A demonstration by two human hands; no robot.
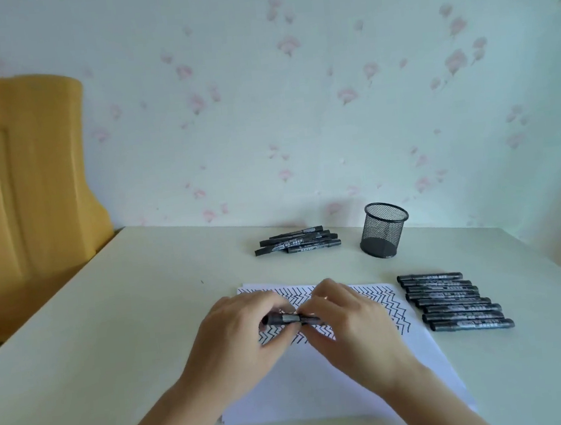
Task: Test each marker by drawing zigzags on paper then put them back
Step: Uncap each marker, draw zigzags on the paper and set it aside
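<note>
Both hands, left hand (240,339) and right hand (348,325), pinch one black marker (291,318) at centre frame, over the zigzagged paper (323,386); eight markers in a row (455,301) lie to the right, about five in a pile (297,241) above, beside one mesh cup (383,230).

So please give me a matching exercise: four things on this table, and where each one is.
Things:
1. mesh cup
2. marker pile
3. marker row
4. held marker

Places:
A. in both hands, over the paper
B. right of the paper
C. far side, left of the cup
D. far side, near the wall

Pairs: 1-D, 2-C, 3-B, 4-A
</note>
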